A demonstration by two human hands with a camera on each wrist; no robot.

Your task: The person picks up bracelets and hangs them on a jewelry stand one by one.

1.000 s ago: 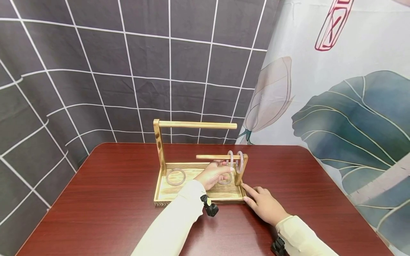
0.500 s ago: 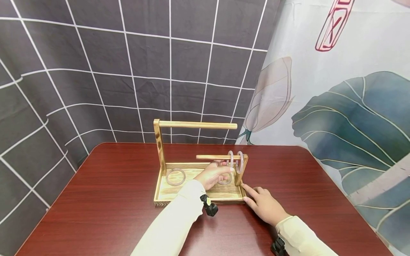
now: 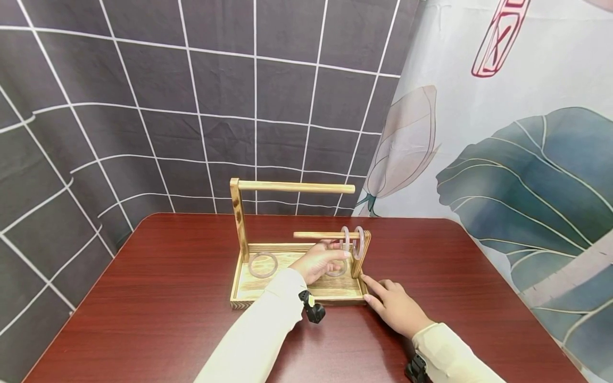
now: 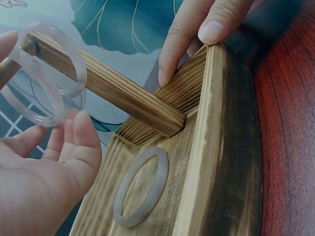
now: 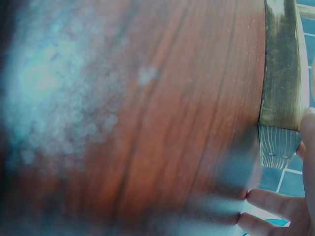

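A wooden stand has a shallow tray (image 3: 306,302), a tall post with an upper bar (image 3: 297,186), and a short post with a lower bar (image 3: 316,235). Two pale translucent bangles hang on the lower bar, one (image 3: 361,246) near its post. My left hand (image 3: 313,263) holds the other bangle (image 4: 35,118), thumb and fingers at its rim. One more bangle (image 3: 250,265) lies at the tray's left, and another (image 4: 161,179) lies on its right, partly hidden by the left hand in the head view. My right hand (image 3: 397,308) touches the tray's right end with extended fingers.
The stand sits on a reddish-brown table (image 3: 158,298). Behind it hangs a dark gridded cloth (image 3: 206,138), with a lotus-print cloth (image 3: 503,175) at the right. Both wrists wear small black cameras.
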